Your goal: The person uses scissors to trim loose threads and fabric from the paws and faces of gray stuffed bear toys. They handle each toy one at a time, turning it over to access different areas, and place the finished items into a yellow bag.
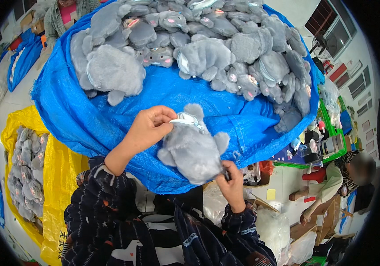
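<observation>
A grey plush toy (194, 153) lies over the near rim of a big blue tarp sack (163, 95), its fluffy back up and stubby limbs sticking out. My left hand (147, 131) is closed in a pinch on the pale, printed ribbon (187, 120) at the toy's neck. At the toy's near right end, my right hand (233, 184) is closed against the fur. Something small and dark shows between its fingers, too hidden to name. Many like toys (205, 55) are heaped in the sack's far part, some showing pink cheeks.
Left of me stands a yellow sack (63, 177) with more grey toys (25, 177). A person in a checked shirt (74, 17) is beyond the blue sack. To the right, another person (332, 177) sits near green crates (334, 142) of small goods and cardboard boxes (316, 221).
</observation>
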A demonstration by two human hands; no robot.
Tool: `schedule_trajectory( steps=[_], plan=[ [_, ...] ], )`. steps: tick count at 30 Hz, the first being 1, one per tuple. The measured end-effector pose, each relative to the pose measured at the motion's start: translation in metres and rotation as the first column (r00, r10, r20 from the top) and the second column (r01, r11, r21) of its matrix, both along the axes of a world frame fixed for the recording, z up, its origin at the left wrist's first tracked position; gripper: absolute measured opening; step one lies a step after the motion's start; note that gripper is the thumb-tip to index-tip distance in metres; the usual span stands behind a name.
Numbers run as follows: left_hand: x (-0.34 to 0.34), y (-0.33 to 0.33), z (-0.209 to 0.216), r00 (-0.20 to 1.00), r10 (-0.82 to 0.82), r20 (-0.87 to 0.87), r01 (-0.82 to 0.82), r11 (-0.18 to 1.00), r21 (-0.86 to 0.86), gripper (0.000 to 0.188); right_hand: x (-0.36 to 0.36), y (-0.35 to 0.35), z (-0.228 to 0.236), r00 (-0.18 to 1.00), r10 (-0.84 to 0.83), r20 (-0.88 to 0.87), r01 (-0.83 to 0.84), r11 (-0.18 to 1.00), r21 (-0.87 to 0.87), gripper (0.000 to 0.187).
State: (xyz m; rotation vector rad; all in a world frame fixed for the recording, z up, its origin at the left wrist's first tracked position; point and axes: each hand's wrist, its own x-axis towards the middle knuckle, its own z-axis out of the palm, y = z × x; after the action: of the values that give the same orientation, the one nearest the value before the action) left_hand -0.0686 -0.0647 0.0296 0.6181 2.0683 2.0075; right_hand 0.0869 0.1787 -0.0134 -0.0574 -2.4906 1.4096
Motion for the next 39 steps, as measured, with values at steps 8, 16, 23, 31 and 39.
schedule_trajectory(
  steps=[8, 16, 23, 31, 39],
  plan=[
    [0.011, -0.014, -0.015, 0.871, -0.321, 0.372, 0.186, 0.916, 0.356, 0.023, -0.01, 0.0, -0.019, 0.993, -0.117, -0.028, 0.118, 0.993, 0.007, 0.026],
    [0.023, -0.023, -0.015, 0.874, -0.303, 0.38, 0.177, 0.927, 0.331, 0.021, -0.009, -0.006, -0.017, 0.989, -0.083, -0.119, 0.1, 0.984, 0.15, 0.026],
    [0.029, -0.031, -0.026, 0.931, -0.236, 0.279, 0.11, 0.909, 0.403, 0.019, -0.012, -0.012, -0.014, 0.972, -0.085, -0.22, 0.121, 0.981, 0.153, 0.028],
    [0.037, -0.024, -0.024, 0.976, 0.209, 0.054, -0.216, 0.952, 0.215, 0.022, -0.015, -0.012, -0.035, 0.976, -0.163, -0.143, 0.153, 0.985, -0.08, 0.023],
    [0.061, -0.036, -0.029, 0.973, 0.071, 0.221, -0.104, 0.985, 0.14, 0.015, -0.023, -0.009, -0.043, 0.978, -0.139, -0.158, 0.123, 0.987, -0.105, 0.023]
  ],
)
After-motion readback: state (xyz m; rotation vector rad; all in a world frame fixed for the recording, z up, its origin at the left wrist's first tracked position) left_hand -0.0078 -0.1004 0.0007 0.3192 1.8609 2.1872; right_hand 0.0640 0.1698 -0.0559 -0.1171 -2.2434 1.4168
